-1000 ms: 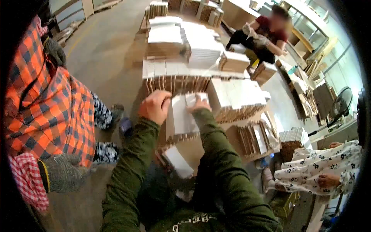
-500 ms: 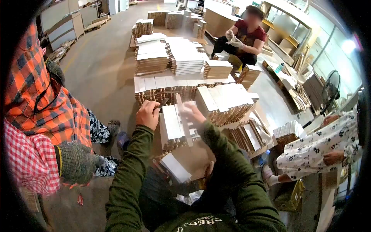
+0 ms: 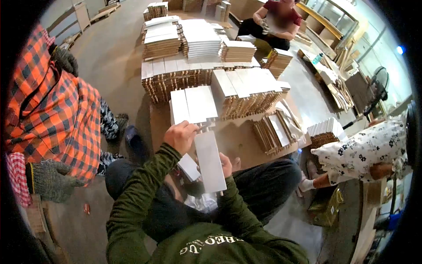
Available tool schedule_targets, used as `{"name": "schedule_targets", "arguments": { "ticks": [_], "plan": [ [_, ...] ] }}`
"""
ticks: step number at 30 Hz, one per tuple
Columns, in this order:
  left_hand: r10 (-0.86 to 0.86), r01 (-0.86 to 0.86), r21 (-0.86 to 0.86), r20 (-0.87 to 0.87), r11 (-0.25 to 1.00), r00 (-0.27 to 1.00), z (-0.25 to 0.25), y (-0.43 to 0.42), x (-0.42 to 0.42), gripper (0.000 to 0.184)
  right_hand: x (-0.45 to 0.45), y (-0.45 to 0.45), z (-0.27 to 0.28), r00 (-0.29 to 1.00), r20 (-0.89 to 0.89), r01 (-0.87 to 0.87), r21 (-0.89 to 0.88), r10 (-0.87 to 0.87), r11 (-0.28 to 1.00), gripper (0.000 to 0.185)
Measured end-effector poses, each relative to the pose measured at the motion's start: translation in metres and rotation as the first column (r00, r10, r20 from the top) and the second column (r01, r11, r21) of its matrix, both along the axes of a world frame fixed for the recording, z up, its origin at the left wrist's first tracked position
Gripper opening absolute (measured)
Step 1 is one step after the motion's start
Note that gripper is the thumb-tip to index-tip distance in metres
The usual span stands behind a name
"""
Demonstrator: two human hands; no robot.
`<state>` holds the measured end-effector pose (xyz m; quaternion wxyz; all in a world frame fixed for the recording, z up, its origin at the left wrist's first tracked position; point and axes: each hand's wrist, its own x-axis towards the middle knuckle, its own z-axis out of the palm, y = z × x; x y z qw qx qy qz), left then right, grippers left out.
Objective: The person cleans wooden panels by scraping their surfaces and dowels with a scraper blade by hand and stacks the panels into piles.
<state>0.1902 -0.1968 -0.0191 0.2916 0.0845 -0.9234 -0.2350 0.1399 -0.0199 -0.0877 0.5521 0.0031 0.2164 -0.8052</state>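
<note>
My right hand (image 3: 226, 165) grips the right edge of a white rectangular panel (image 3: 210, 160), held tilted over my lap. Short pegs or tabs seem to stick out at the panel's ends. At its upper end, my left hand (image 3: 181, 137) is closed, fingertips pinched near the corner; what they hold is too small to make out. Just beyond stands a low stack of white panels (image 3: 200, 103), its top ones side by side. Another white piece (image 3: 189, 167) lies below my left wrist, partly hidden.
Tall stacks of white panels with brown edges (image 3: 165, 72) fill the far side. A brown board (image 3: 241, 147) lies under the nearer stacks. A person in orange plaid (image 3: 61, 119) is at left, a person in a floral garment (image 3: 362, 154) at right, and another (image 3: 274, 26) sits beyond.
The panel has come off the stack toward my lap in my right hand. My left hand has moved down to its upper end. The view has tilted downward.
</note>
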Motion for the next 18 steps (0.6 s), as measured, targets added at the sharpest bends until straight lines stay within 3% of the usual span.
{"name": "schedule_targets", "arguments": {
  "ticks": [2,4,7,10,12,14,15,16,18],
  "plan": [
    [0.016,-0.016,0.081,0.005,0.997,1.000,-0.017,0.008,0.000,0.013,-0.001,0.004,-0.010,0.998,0.048,-0.043,-0.016,0.044,0.999,0.042],
    [0.034,-0.033,0.019,-0.069,0.999,0.997,-0.031,0.020,0.000,0.017,-0.005,0.002,-0.014,0.988,0.124,-0.085,-0.057,0.092,0.995,0.028],
    [0.164,-0.163,0.014,-0.109,0.987,0.980,-0.035,0.066,0.007,0.007,-0.008,0.000,-0.026,0.985,0.170,-0.050,0.046,0.041,0.998,0.021],
    [0.024,-0.020,0.042,-0.102,0.999,0.994,-0.049,0.097,0.028,0.017,-0.010,0.001,-0.052,0.968,0.253,-0.029,0.111,0.000,0.993,0.024],
    [-0.016,0.019,0.066,-0.053,0.998,0.998,-0.053,0.097,0.032,0.019,-0.013,-0.003,-0.065,0.962,0.268,-0.073,0.042,0.059,0.996,0.030],
    [0.100,-0.098,0.044,-0.041,0.994,0.994,-0.048,0.078,0.025,0.016,-0.013,-0.010,-0.068,0.948,0.286,-0.124,-0.064,0.137,0.990,0.039],
    [0.123,-0.123,0.008,-0.027,0.992,0.992,-0.041,0.062,0.023,0.014,-0.006,-0.013,-0.035,0.977,0.184,-0.083,-0.123,0.105,0.989,0.034],
    [0.136,-0.136,-0.005,-0.019,0.991,0.991,-0.033,0.055,0.020,0.014,-0.003,-0.016,-0.037,0.974,0.193,-0.095,-0.135,0.120,0.986,0.034],
    [0.229,-0.228,0.026,-0.087,0.973,0.969,-0.024,0.047,0.014,0.013,0.004,-0.016,-0.040,0.955,0.213,-0.109,-0.401,0.209,0.909,0.041]
  ]
}}
